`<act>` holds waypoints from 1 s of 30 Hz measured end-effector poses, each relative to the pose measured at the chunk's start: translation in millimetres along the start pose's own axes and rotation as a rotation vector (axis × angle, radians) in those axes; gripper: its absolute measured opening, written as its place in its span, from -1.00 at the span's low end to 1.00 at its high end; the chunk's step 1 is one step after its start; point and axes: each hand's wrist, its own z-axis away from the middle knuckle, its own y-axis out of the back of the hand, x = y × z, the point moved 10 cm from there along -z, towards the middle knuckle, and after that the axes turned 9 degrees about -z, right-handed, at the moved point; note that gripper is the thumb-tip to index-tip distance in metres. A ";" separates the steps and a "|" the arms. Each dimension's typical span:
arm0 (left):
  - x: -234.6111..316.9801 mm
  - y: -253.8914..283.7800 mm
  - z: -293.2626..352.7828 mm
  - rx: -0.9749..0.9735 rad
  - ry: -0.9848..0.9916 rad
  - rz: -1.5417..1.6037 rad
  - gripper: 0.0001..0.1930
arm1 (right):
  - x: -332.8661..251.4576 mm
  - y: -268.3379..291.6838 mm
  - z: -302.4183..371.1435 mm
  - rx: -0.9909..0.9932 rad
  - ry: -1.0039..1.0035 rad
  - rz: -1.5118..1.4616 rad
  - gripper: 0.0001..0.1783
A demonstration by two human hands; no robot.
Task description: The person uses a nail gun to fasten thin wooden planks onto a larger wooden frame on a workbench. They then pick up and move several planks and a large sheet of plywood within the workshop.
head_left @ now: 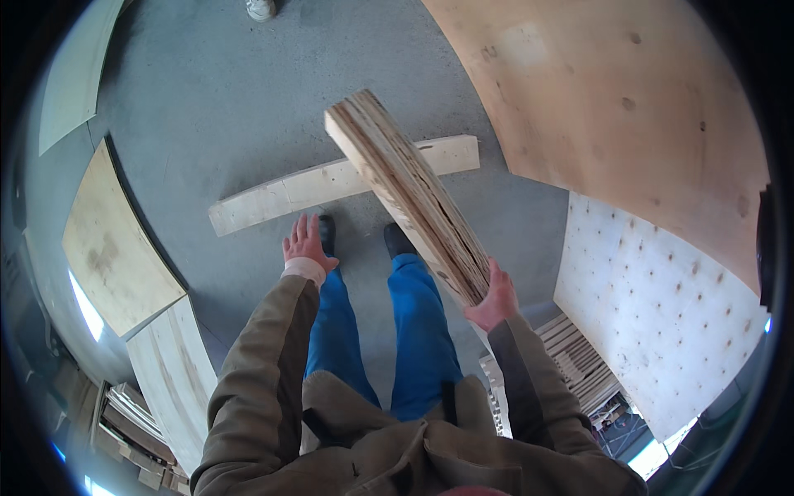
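My right hand [496, 298] is closed around the near end of a thick plywood beam [409, 190], its layered edge facing up. The beam slants away from me to the upper left, and its far end has no hand on it. Below it, a pale wooden board [289, 192] lies across the grey floor in front of my shoes, its middle partly covered by the beam. My left hand [307, 244] is empty, fingers spread, above the floor beside the near edge of that board and left of the beam.
A large plywood sheet [612, 91] takes up the upper right, with a pale spotted sheet [653, 298] below it. Stacked wooden strips [575, 360] are by my right arm. More plywood panels [116, 240] line the left side. Another person's shoe [260, 9] shows at the top.
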 end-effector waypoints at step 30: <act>-4.1 -86.5 -250.7 0.237 -0.385 -0.405 0.18 | 95.5 -86.2 -84.1 0.207 -0.165 -0.449 0.29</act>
